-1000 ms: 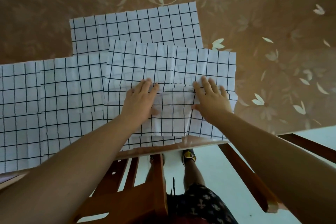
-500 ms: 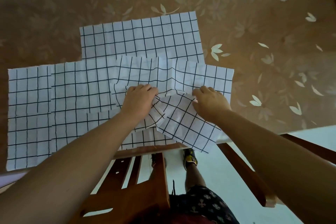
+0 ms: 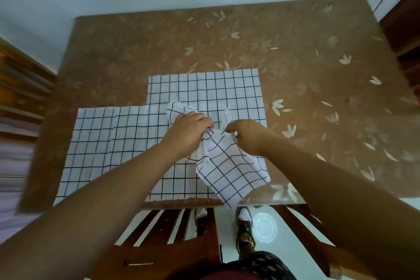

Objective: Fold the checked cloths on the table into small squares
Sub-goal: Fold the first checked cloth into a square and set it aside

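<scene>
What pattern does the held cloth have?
The cloth is white with a thin black grid; head view.

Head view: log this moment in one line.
left hand: grips top cloth | right hand: grips top cloth | fold: not yet made

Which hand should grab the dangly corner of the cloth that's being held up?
Probably the right hand. The held cloth droops mostly below that wrist, so its low corner is nearer. The left hand grips the bunched top, farther away.

no readable text, labels, brands or numbers anywhere in view; cloths show only a plain grid.
</scene>
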